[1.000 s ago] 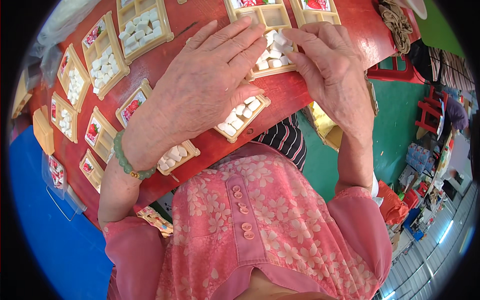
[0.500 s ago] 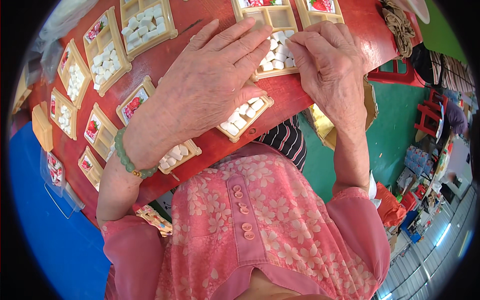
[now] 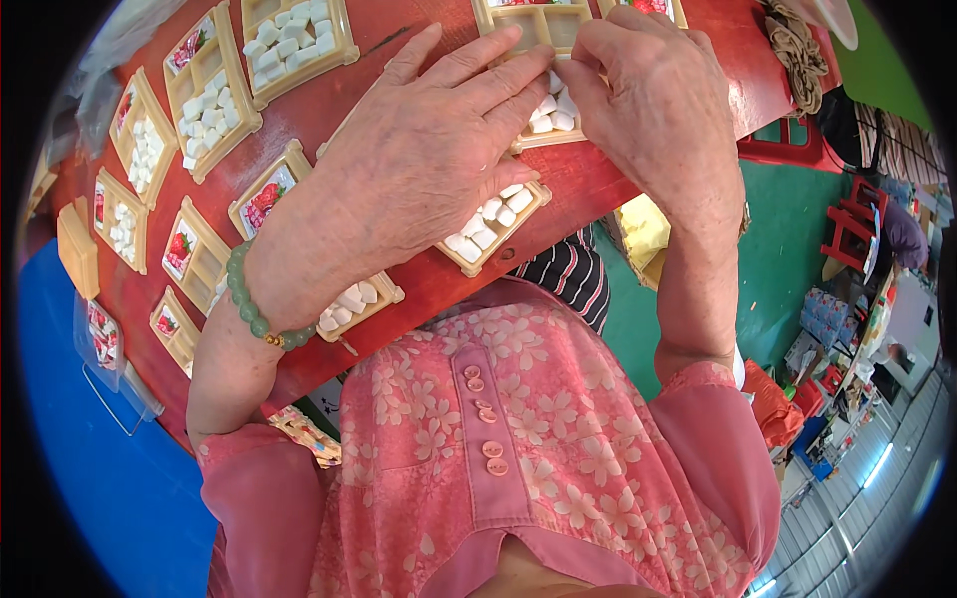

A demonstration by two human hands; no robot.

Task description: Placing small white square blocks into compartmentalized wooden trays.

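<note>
A beige divided tray lies under the fingertips of both hands, with small white marshmallow-like pieces in its near compartment. My left hand stretches flat across the trays, fingers extended toward the tray's compartments; a green bead bracelet circles that wrist. My right hand bends over the right side of the same tray, thumb and fingers pinched together. Whatever sits in that pinch is hidden. Below my left palm, a second tray of white pieces is partly covered.
Several similar trays stand on the red table to the left, some showing strawberry-picture packets. A closed beige case stands at the left edge. Beyond the right edge are a carton with yellow contents and red stools.
My right hand has shifted slightly up and to the left over the tray, covering more of the white pieces. My left hand stays nearly in place, fingertips closer to the right hand.
</note>
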